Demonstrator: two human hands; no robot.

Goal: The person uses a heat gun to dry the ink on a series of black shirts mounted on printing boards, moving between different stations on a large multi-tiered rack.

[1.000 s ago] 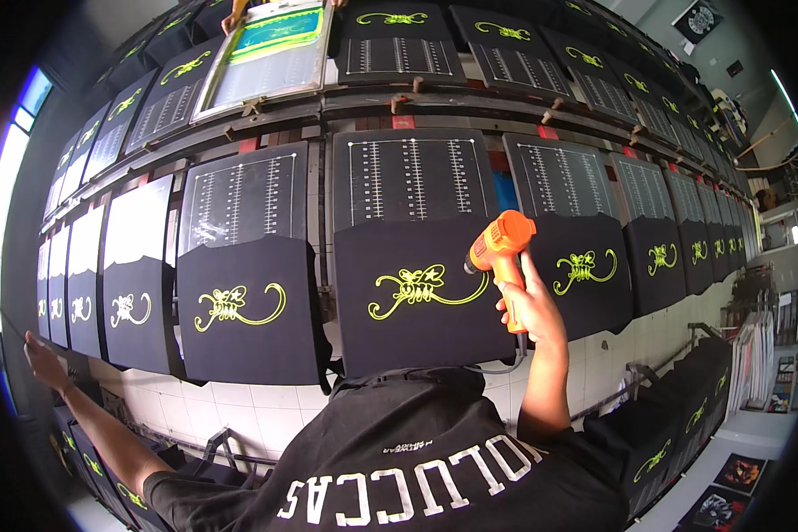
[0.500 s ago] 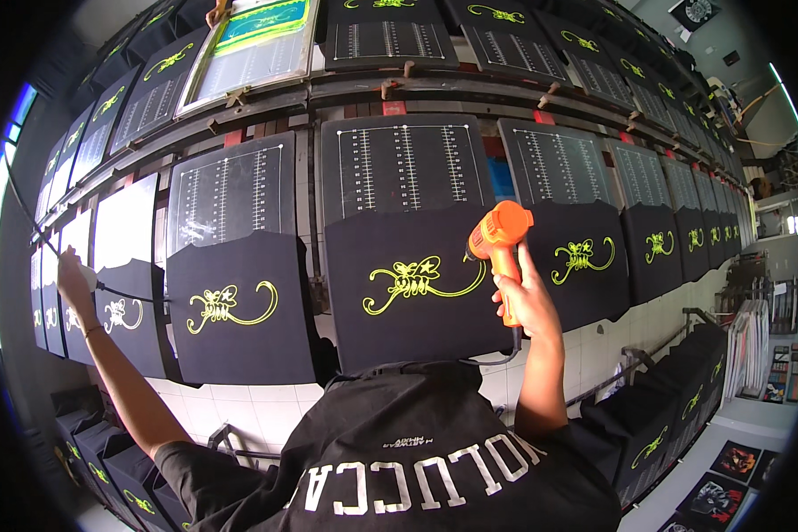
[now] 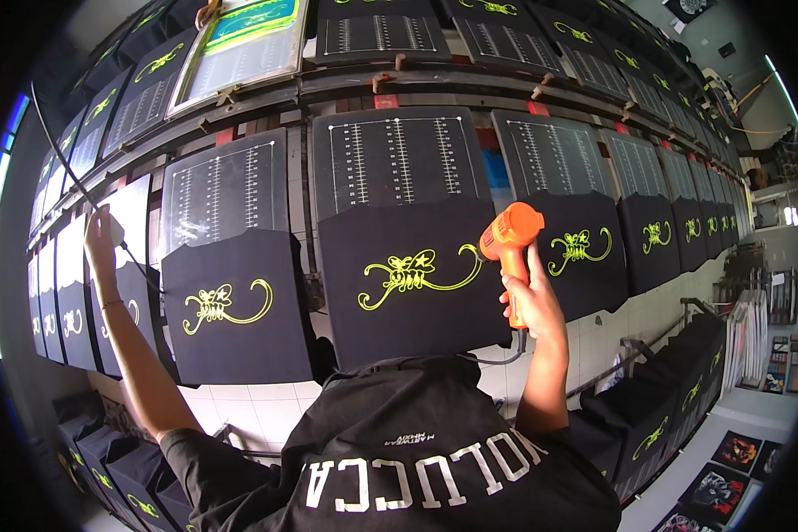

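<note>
My right hand (image 3: 534, 303) is wrapped round the handle of an orange heat gun (image 3: 512, 232). Its nozzle points left, over the right end of the yellow-green print (image 3: 410, 274) on a black shirt (image 3: 399, 337). Off to the left, my raised left hand (image 3: 99, 238) is closed on a white cord connector (image 3: 117, 231); a black cord (image 3: 69, 168) comes down to it from above. From the connector another cord runs down to the right. The fingers of my left hand are partly hidden.
Black shirts with the same print lie on boards (image 3: 397, 155) marked with white scales, in long rows on both sides. A framed printing screen (image 3: 239, 66) rests on the far row, with another person's hand (image 3: 206, 13) at its edge. Metal rails (image 3: 350, 86) run between the rows.
My left hand has moved up and to the right with the connector and cord. The heat gun has shifted slightly right, still in my right hand.
</note>
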